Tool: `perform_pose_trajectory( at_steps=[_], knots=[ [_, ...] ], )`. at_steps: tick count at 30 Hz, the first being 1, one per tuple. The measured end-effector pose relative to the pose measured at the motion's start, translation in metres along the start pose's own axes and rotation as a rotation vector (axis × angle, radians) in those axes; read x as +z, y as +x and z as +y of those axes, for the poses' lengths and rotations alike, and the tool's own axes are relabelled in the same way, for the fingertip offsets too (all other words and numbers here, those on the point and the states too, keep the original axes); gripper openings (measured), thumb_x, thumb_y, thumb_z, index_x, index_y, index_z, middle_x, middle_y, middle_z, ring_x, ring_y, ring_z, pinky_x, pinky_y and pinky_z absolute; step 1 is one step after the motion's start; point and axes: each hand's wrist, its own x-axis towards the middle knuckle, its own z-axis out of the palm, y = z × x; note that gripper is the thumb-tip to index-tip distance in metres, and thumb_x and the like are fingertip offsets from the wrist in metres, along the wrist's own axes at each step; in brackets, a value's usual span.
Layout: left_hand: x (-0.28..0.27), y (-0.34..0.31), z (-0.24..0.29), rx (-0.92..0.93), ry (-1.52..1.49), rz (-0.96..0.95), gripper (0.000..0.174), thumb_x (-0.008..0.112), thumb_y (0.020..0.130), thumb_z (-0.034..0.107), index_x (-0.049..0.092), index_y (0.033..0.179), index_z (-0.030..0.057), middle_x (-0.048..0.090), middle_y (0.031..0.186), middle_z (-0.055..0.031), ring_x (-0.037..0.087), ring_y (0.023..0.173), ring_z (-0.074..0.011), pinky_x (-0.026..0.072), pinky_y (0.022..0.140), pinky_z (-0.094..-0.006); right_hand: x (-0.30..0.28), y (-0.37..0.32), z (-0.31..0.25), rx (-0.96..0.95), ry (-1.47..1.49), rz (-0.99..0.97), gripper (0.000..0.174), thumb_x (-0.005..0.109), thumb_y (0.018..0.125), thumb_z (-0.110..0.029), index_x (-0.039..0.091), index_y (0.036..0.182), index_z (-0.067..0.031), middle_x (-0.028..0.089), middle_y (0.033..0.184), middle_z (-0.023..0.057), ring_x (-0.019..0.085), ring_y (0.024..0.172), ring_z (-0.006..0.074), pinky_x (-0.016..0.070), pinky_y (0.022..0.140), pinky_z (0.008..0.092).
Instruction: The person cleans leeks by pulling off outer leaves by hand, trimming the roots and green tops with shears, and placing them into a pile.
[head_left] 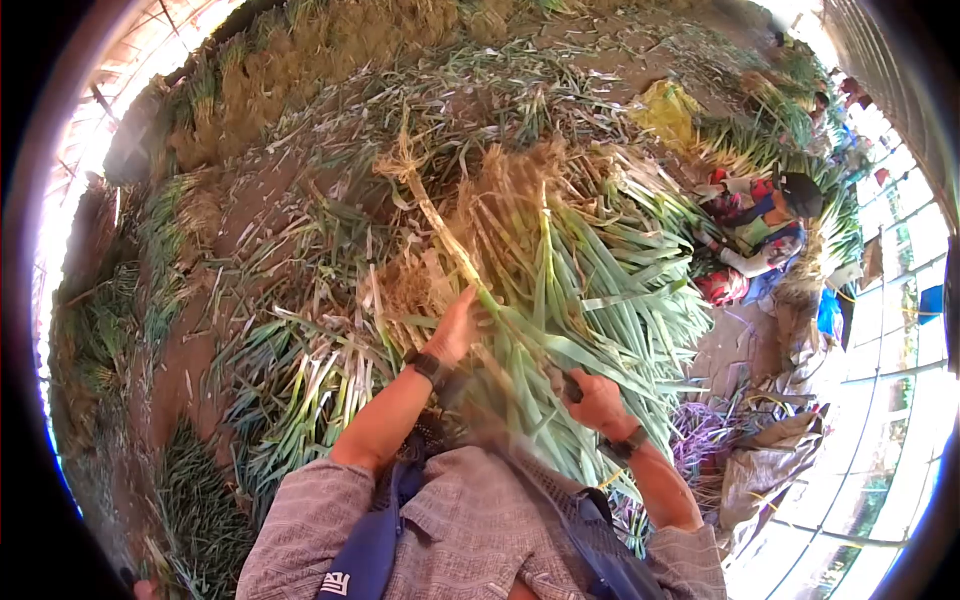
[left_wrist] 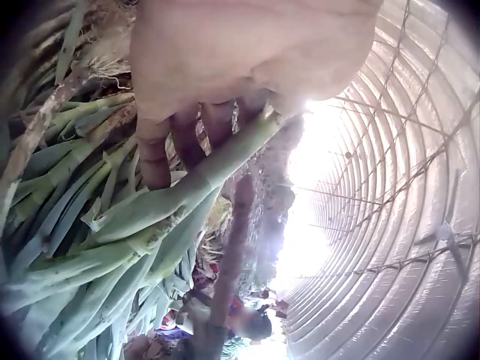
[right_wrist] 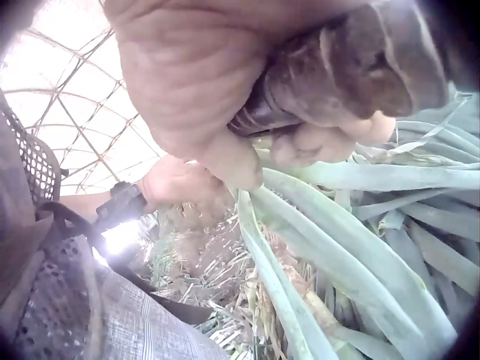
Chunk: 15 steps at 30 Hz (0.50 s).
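In the head view my left hand [head_left: 455, 330] grips a leek [head_left: 443, 230] around its stalk. The leek's dry roots point away from me and its green leaves run toward my right hand. The left wrist view shows fingers curled behind the pale green stalk [left_wrist: 232, 150]. My right hand [head_left: 602, 405] holds a knife by its dark, ridged handle [right_wrist: 337, 75]. A narrow brown blade [left_wrist: 234, 247] rises close to the leek's leaves in the left wrist view. Below both hands lies a big pile of leeks [head_left: 610, 270], roots to the left.
Cut leaves [head_left: 330, 190] litter the brown ground ahead and to the left. Another person [head_left: 765, 235] in a dark cap sits at the right beside the pile. A yellow sack [head_left: 665, 112] lies farther back; purple strings [head_left: 700, 430] lie at the right.
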Motion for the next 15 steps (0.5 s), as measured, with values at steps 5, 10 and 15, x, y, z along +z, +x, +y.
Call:
perform_pose_trajectory(
  at_steps=[5, 10, 15],
  knots=[
    [0.003, -0.007, 0.009, 0.063, 0.096, 0.12, 0.03, 0.048, 0.102, 0.041, 0.056, 0.106, 0.0118, 0.059, 0.096, -0.0062, 0.061, 0.096, -0.0242, 0.052, 0.082, -0.0453, 0.0, -0.021, 0.014, 0.066, -0.021, -0.111, 0.021, 0.063, 0.083, -0.028, 0.063, 0.097, -0.0125, 0.067, 0.082, 0.0187, 0.063, 0.078, 0.0416, 0.048, 0.067, 0.0527],
    [0.008, -0.009, 0.009, 0.034, 0.133, 0.145, 0.031, 0.049, 0.101, 0.042, 0.056, 0.105, 0.0113, 0.06, 0.098, -0.0068, 0.062, 0.094, -0.0235, 0.0535, 0.081, -0.0459, 0.012, -0.028, 0.023, 0.021, 0.031, -0.039, 0.021, 0.067, 0.08, -0.025, 0.062, 0.096, -0.0124, 0.064, 0.074, 0.0196, 0.061, 0.072, 0.0434, 0.0465, 0.062, 0.0525],
    [0.023, -0.006, 0.006, 0.027, 0.136, 0.184, 0.026, 0.055, 0.099, 0.038, 0.054, 0.106, 0.0128, 0.059, 0.097, -0.0043, 0.062, 0.089, -0.0217, 0.0542, 0.073, -0.045, 0.013, -0.012, 0.017, 0.007, 0.058, -0.052, 0.022, 0.067, 0.08, -0.025, 0.063, 0.097, -0.0113, 0.065, 0.075, 0.0201, 0.061, 0.072, 0.0435, 0.0471, 0.063, 0.0529]
  ],
)
